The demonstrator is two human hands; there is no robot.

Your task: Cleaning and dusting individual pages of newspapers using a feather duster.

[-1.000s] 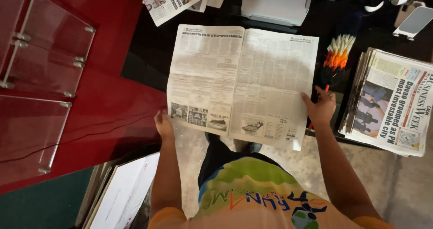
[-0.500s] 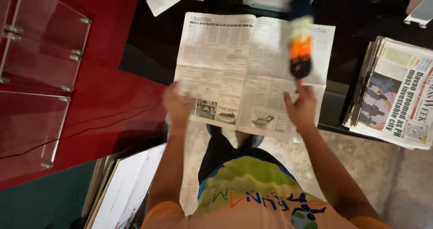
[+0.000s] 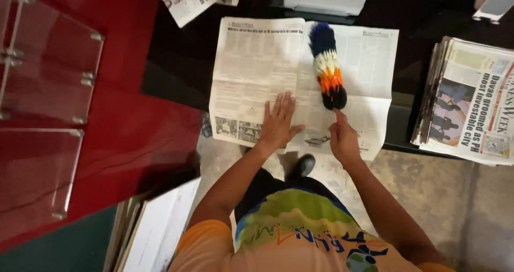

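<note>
Right hand [image 3: 343,139] grips one duster [image 3: 327,65]; left hand [image 3: 278,123] flat on one newspaper [image 3: 257,68]

Single head-worn view, looking steeply down from above the person's own torso, fairly near, onto the open newspaper [image 3: 302,84] on the dark counter [image 3: 179,63], floor [image 3: 471,208] below.

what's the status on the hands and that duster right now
Left hand flat, fingers spread, pressing open newspaper. Right hand gripping multicoloured duster, head lying on right page. Newspaper stack off to the right, apart.
</note>
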